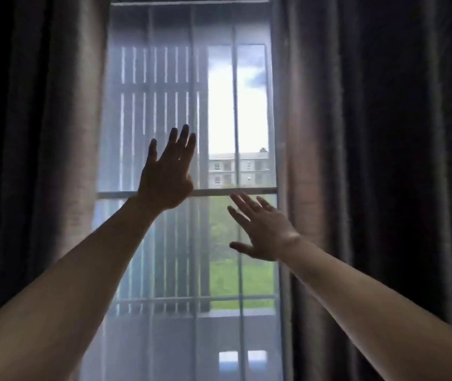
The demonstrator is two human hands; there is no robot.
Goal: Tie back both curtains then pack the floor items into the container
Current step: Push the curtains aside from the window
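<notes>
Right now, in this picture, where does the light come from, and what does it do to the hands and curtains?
Head view: backlight from the window; the left hand is nearly a silhouette, the right hand catches more light; the left curtain and right curtain darken to near black towards the edges; the sky is blown out.

Left curtain (40, 160): carried no readable text, label or brand.
Right curtain (370, 160): likewise bore no readable marks.
Window frame (186, 193): showed no numbers or stickers.
Distant building (238, 169): was too small and hazy behind the sheer fabric; any sign there could not be read.
</notes>
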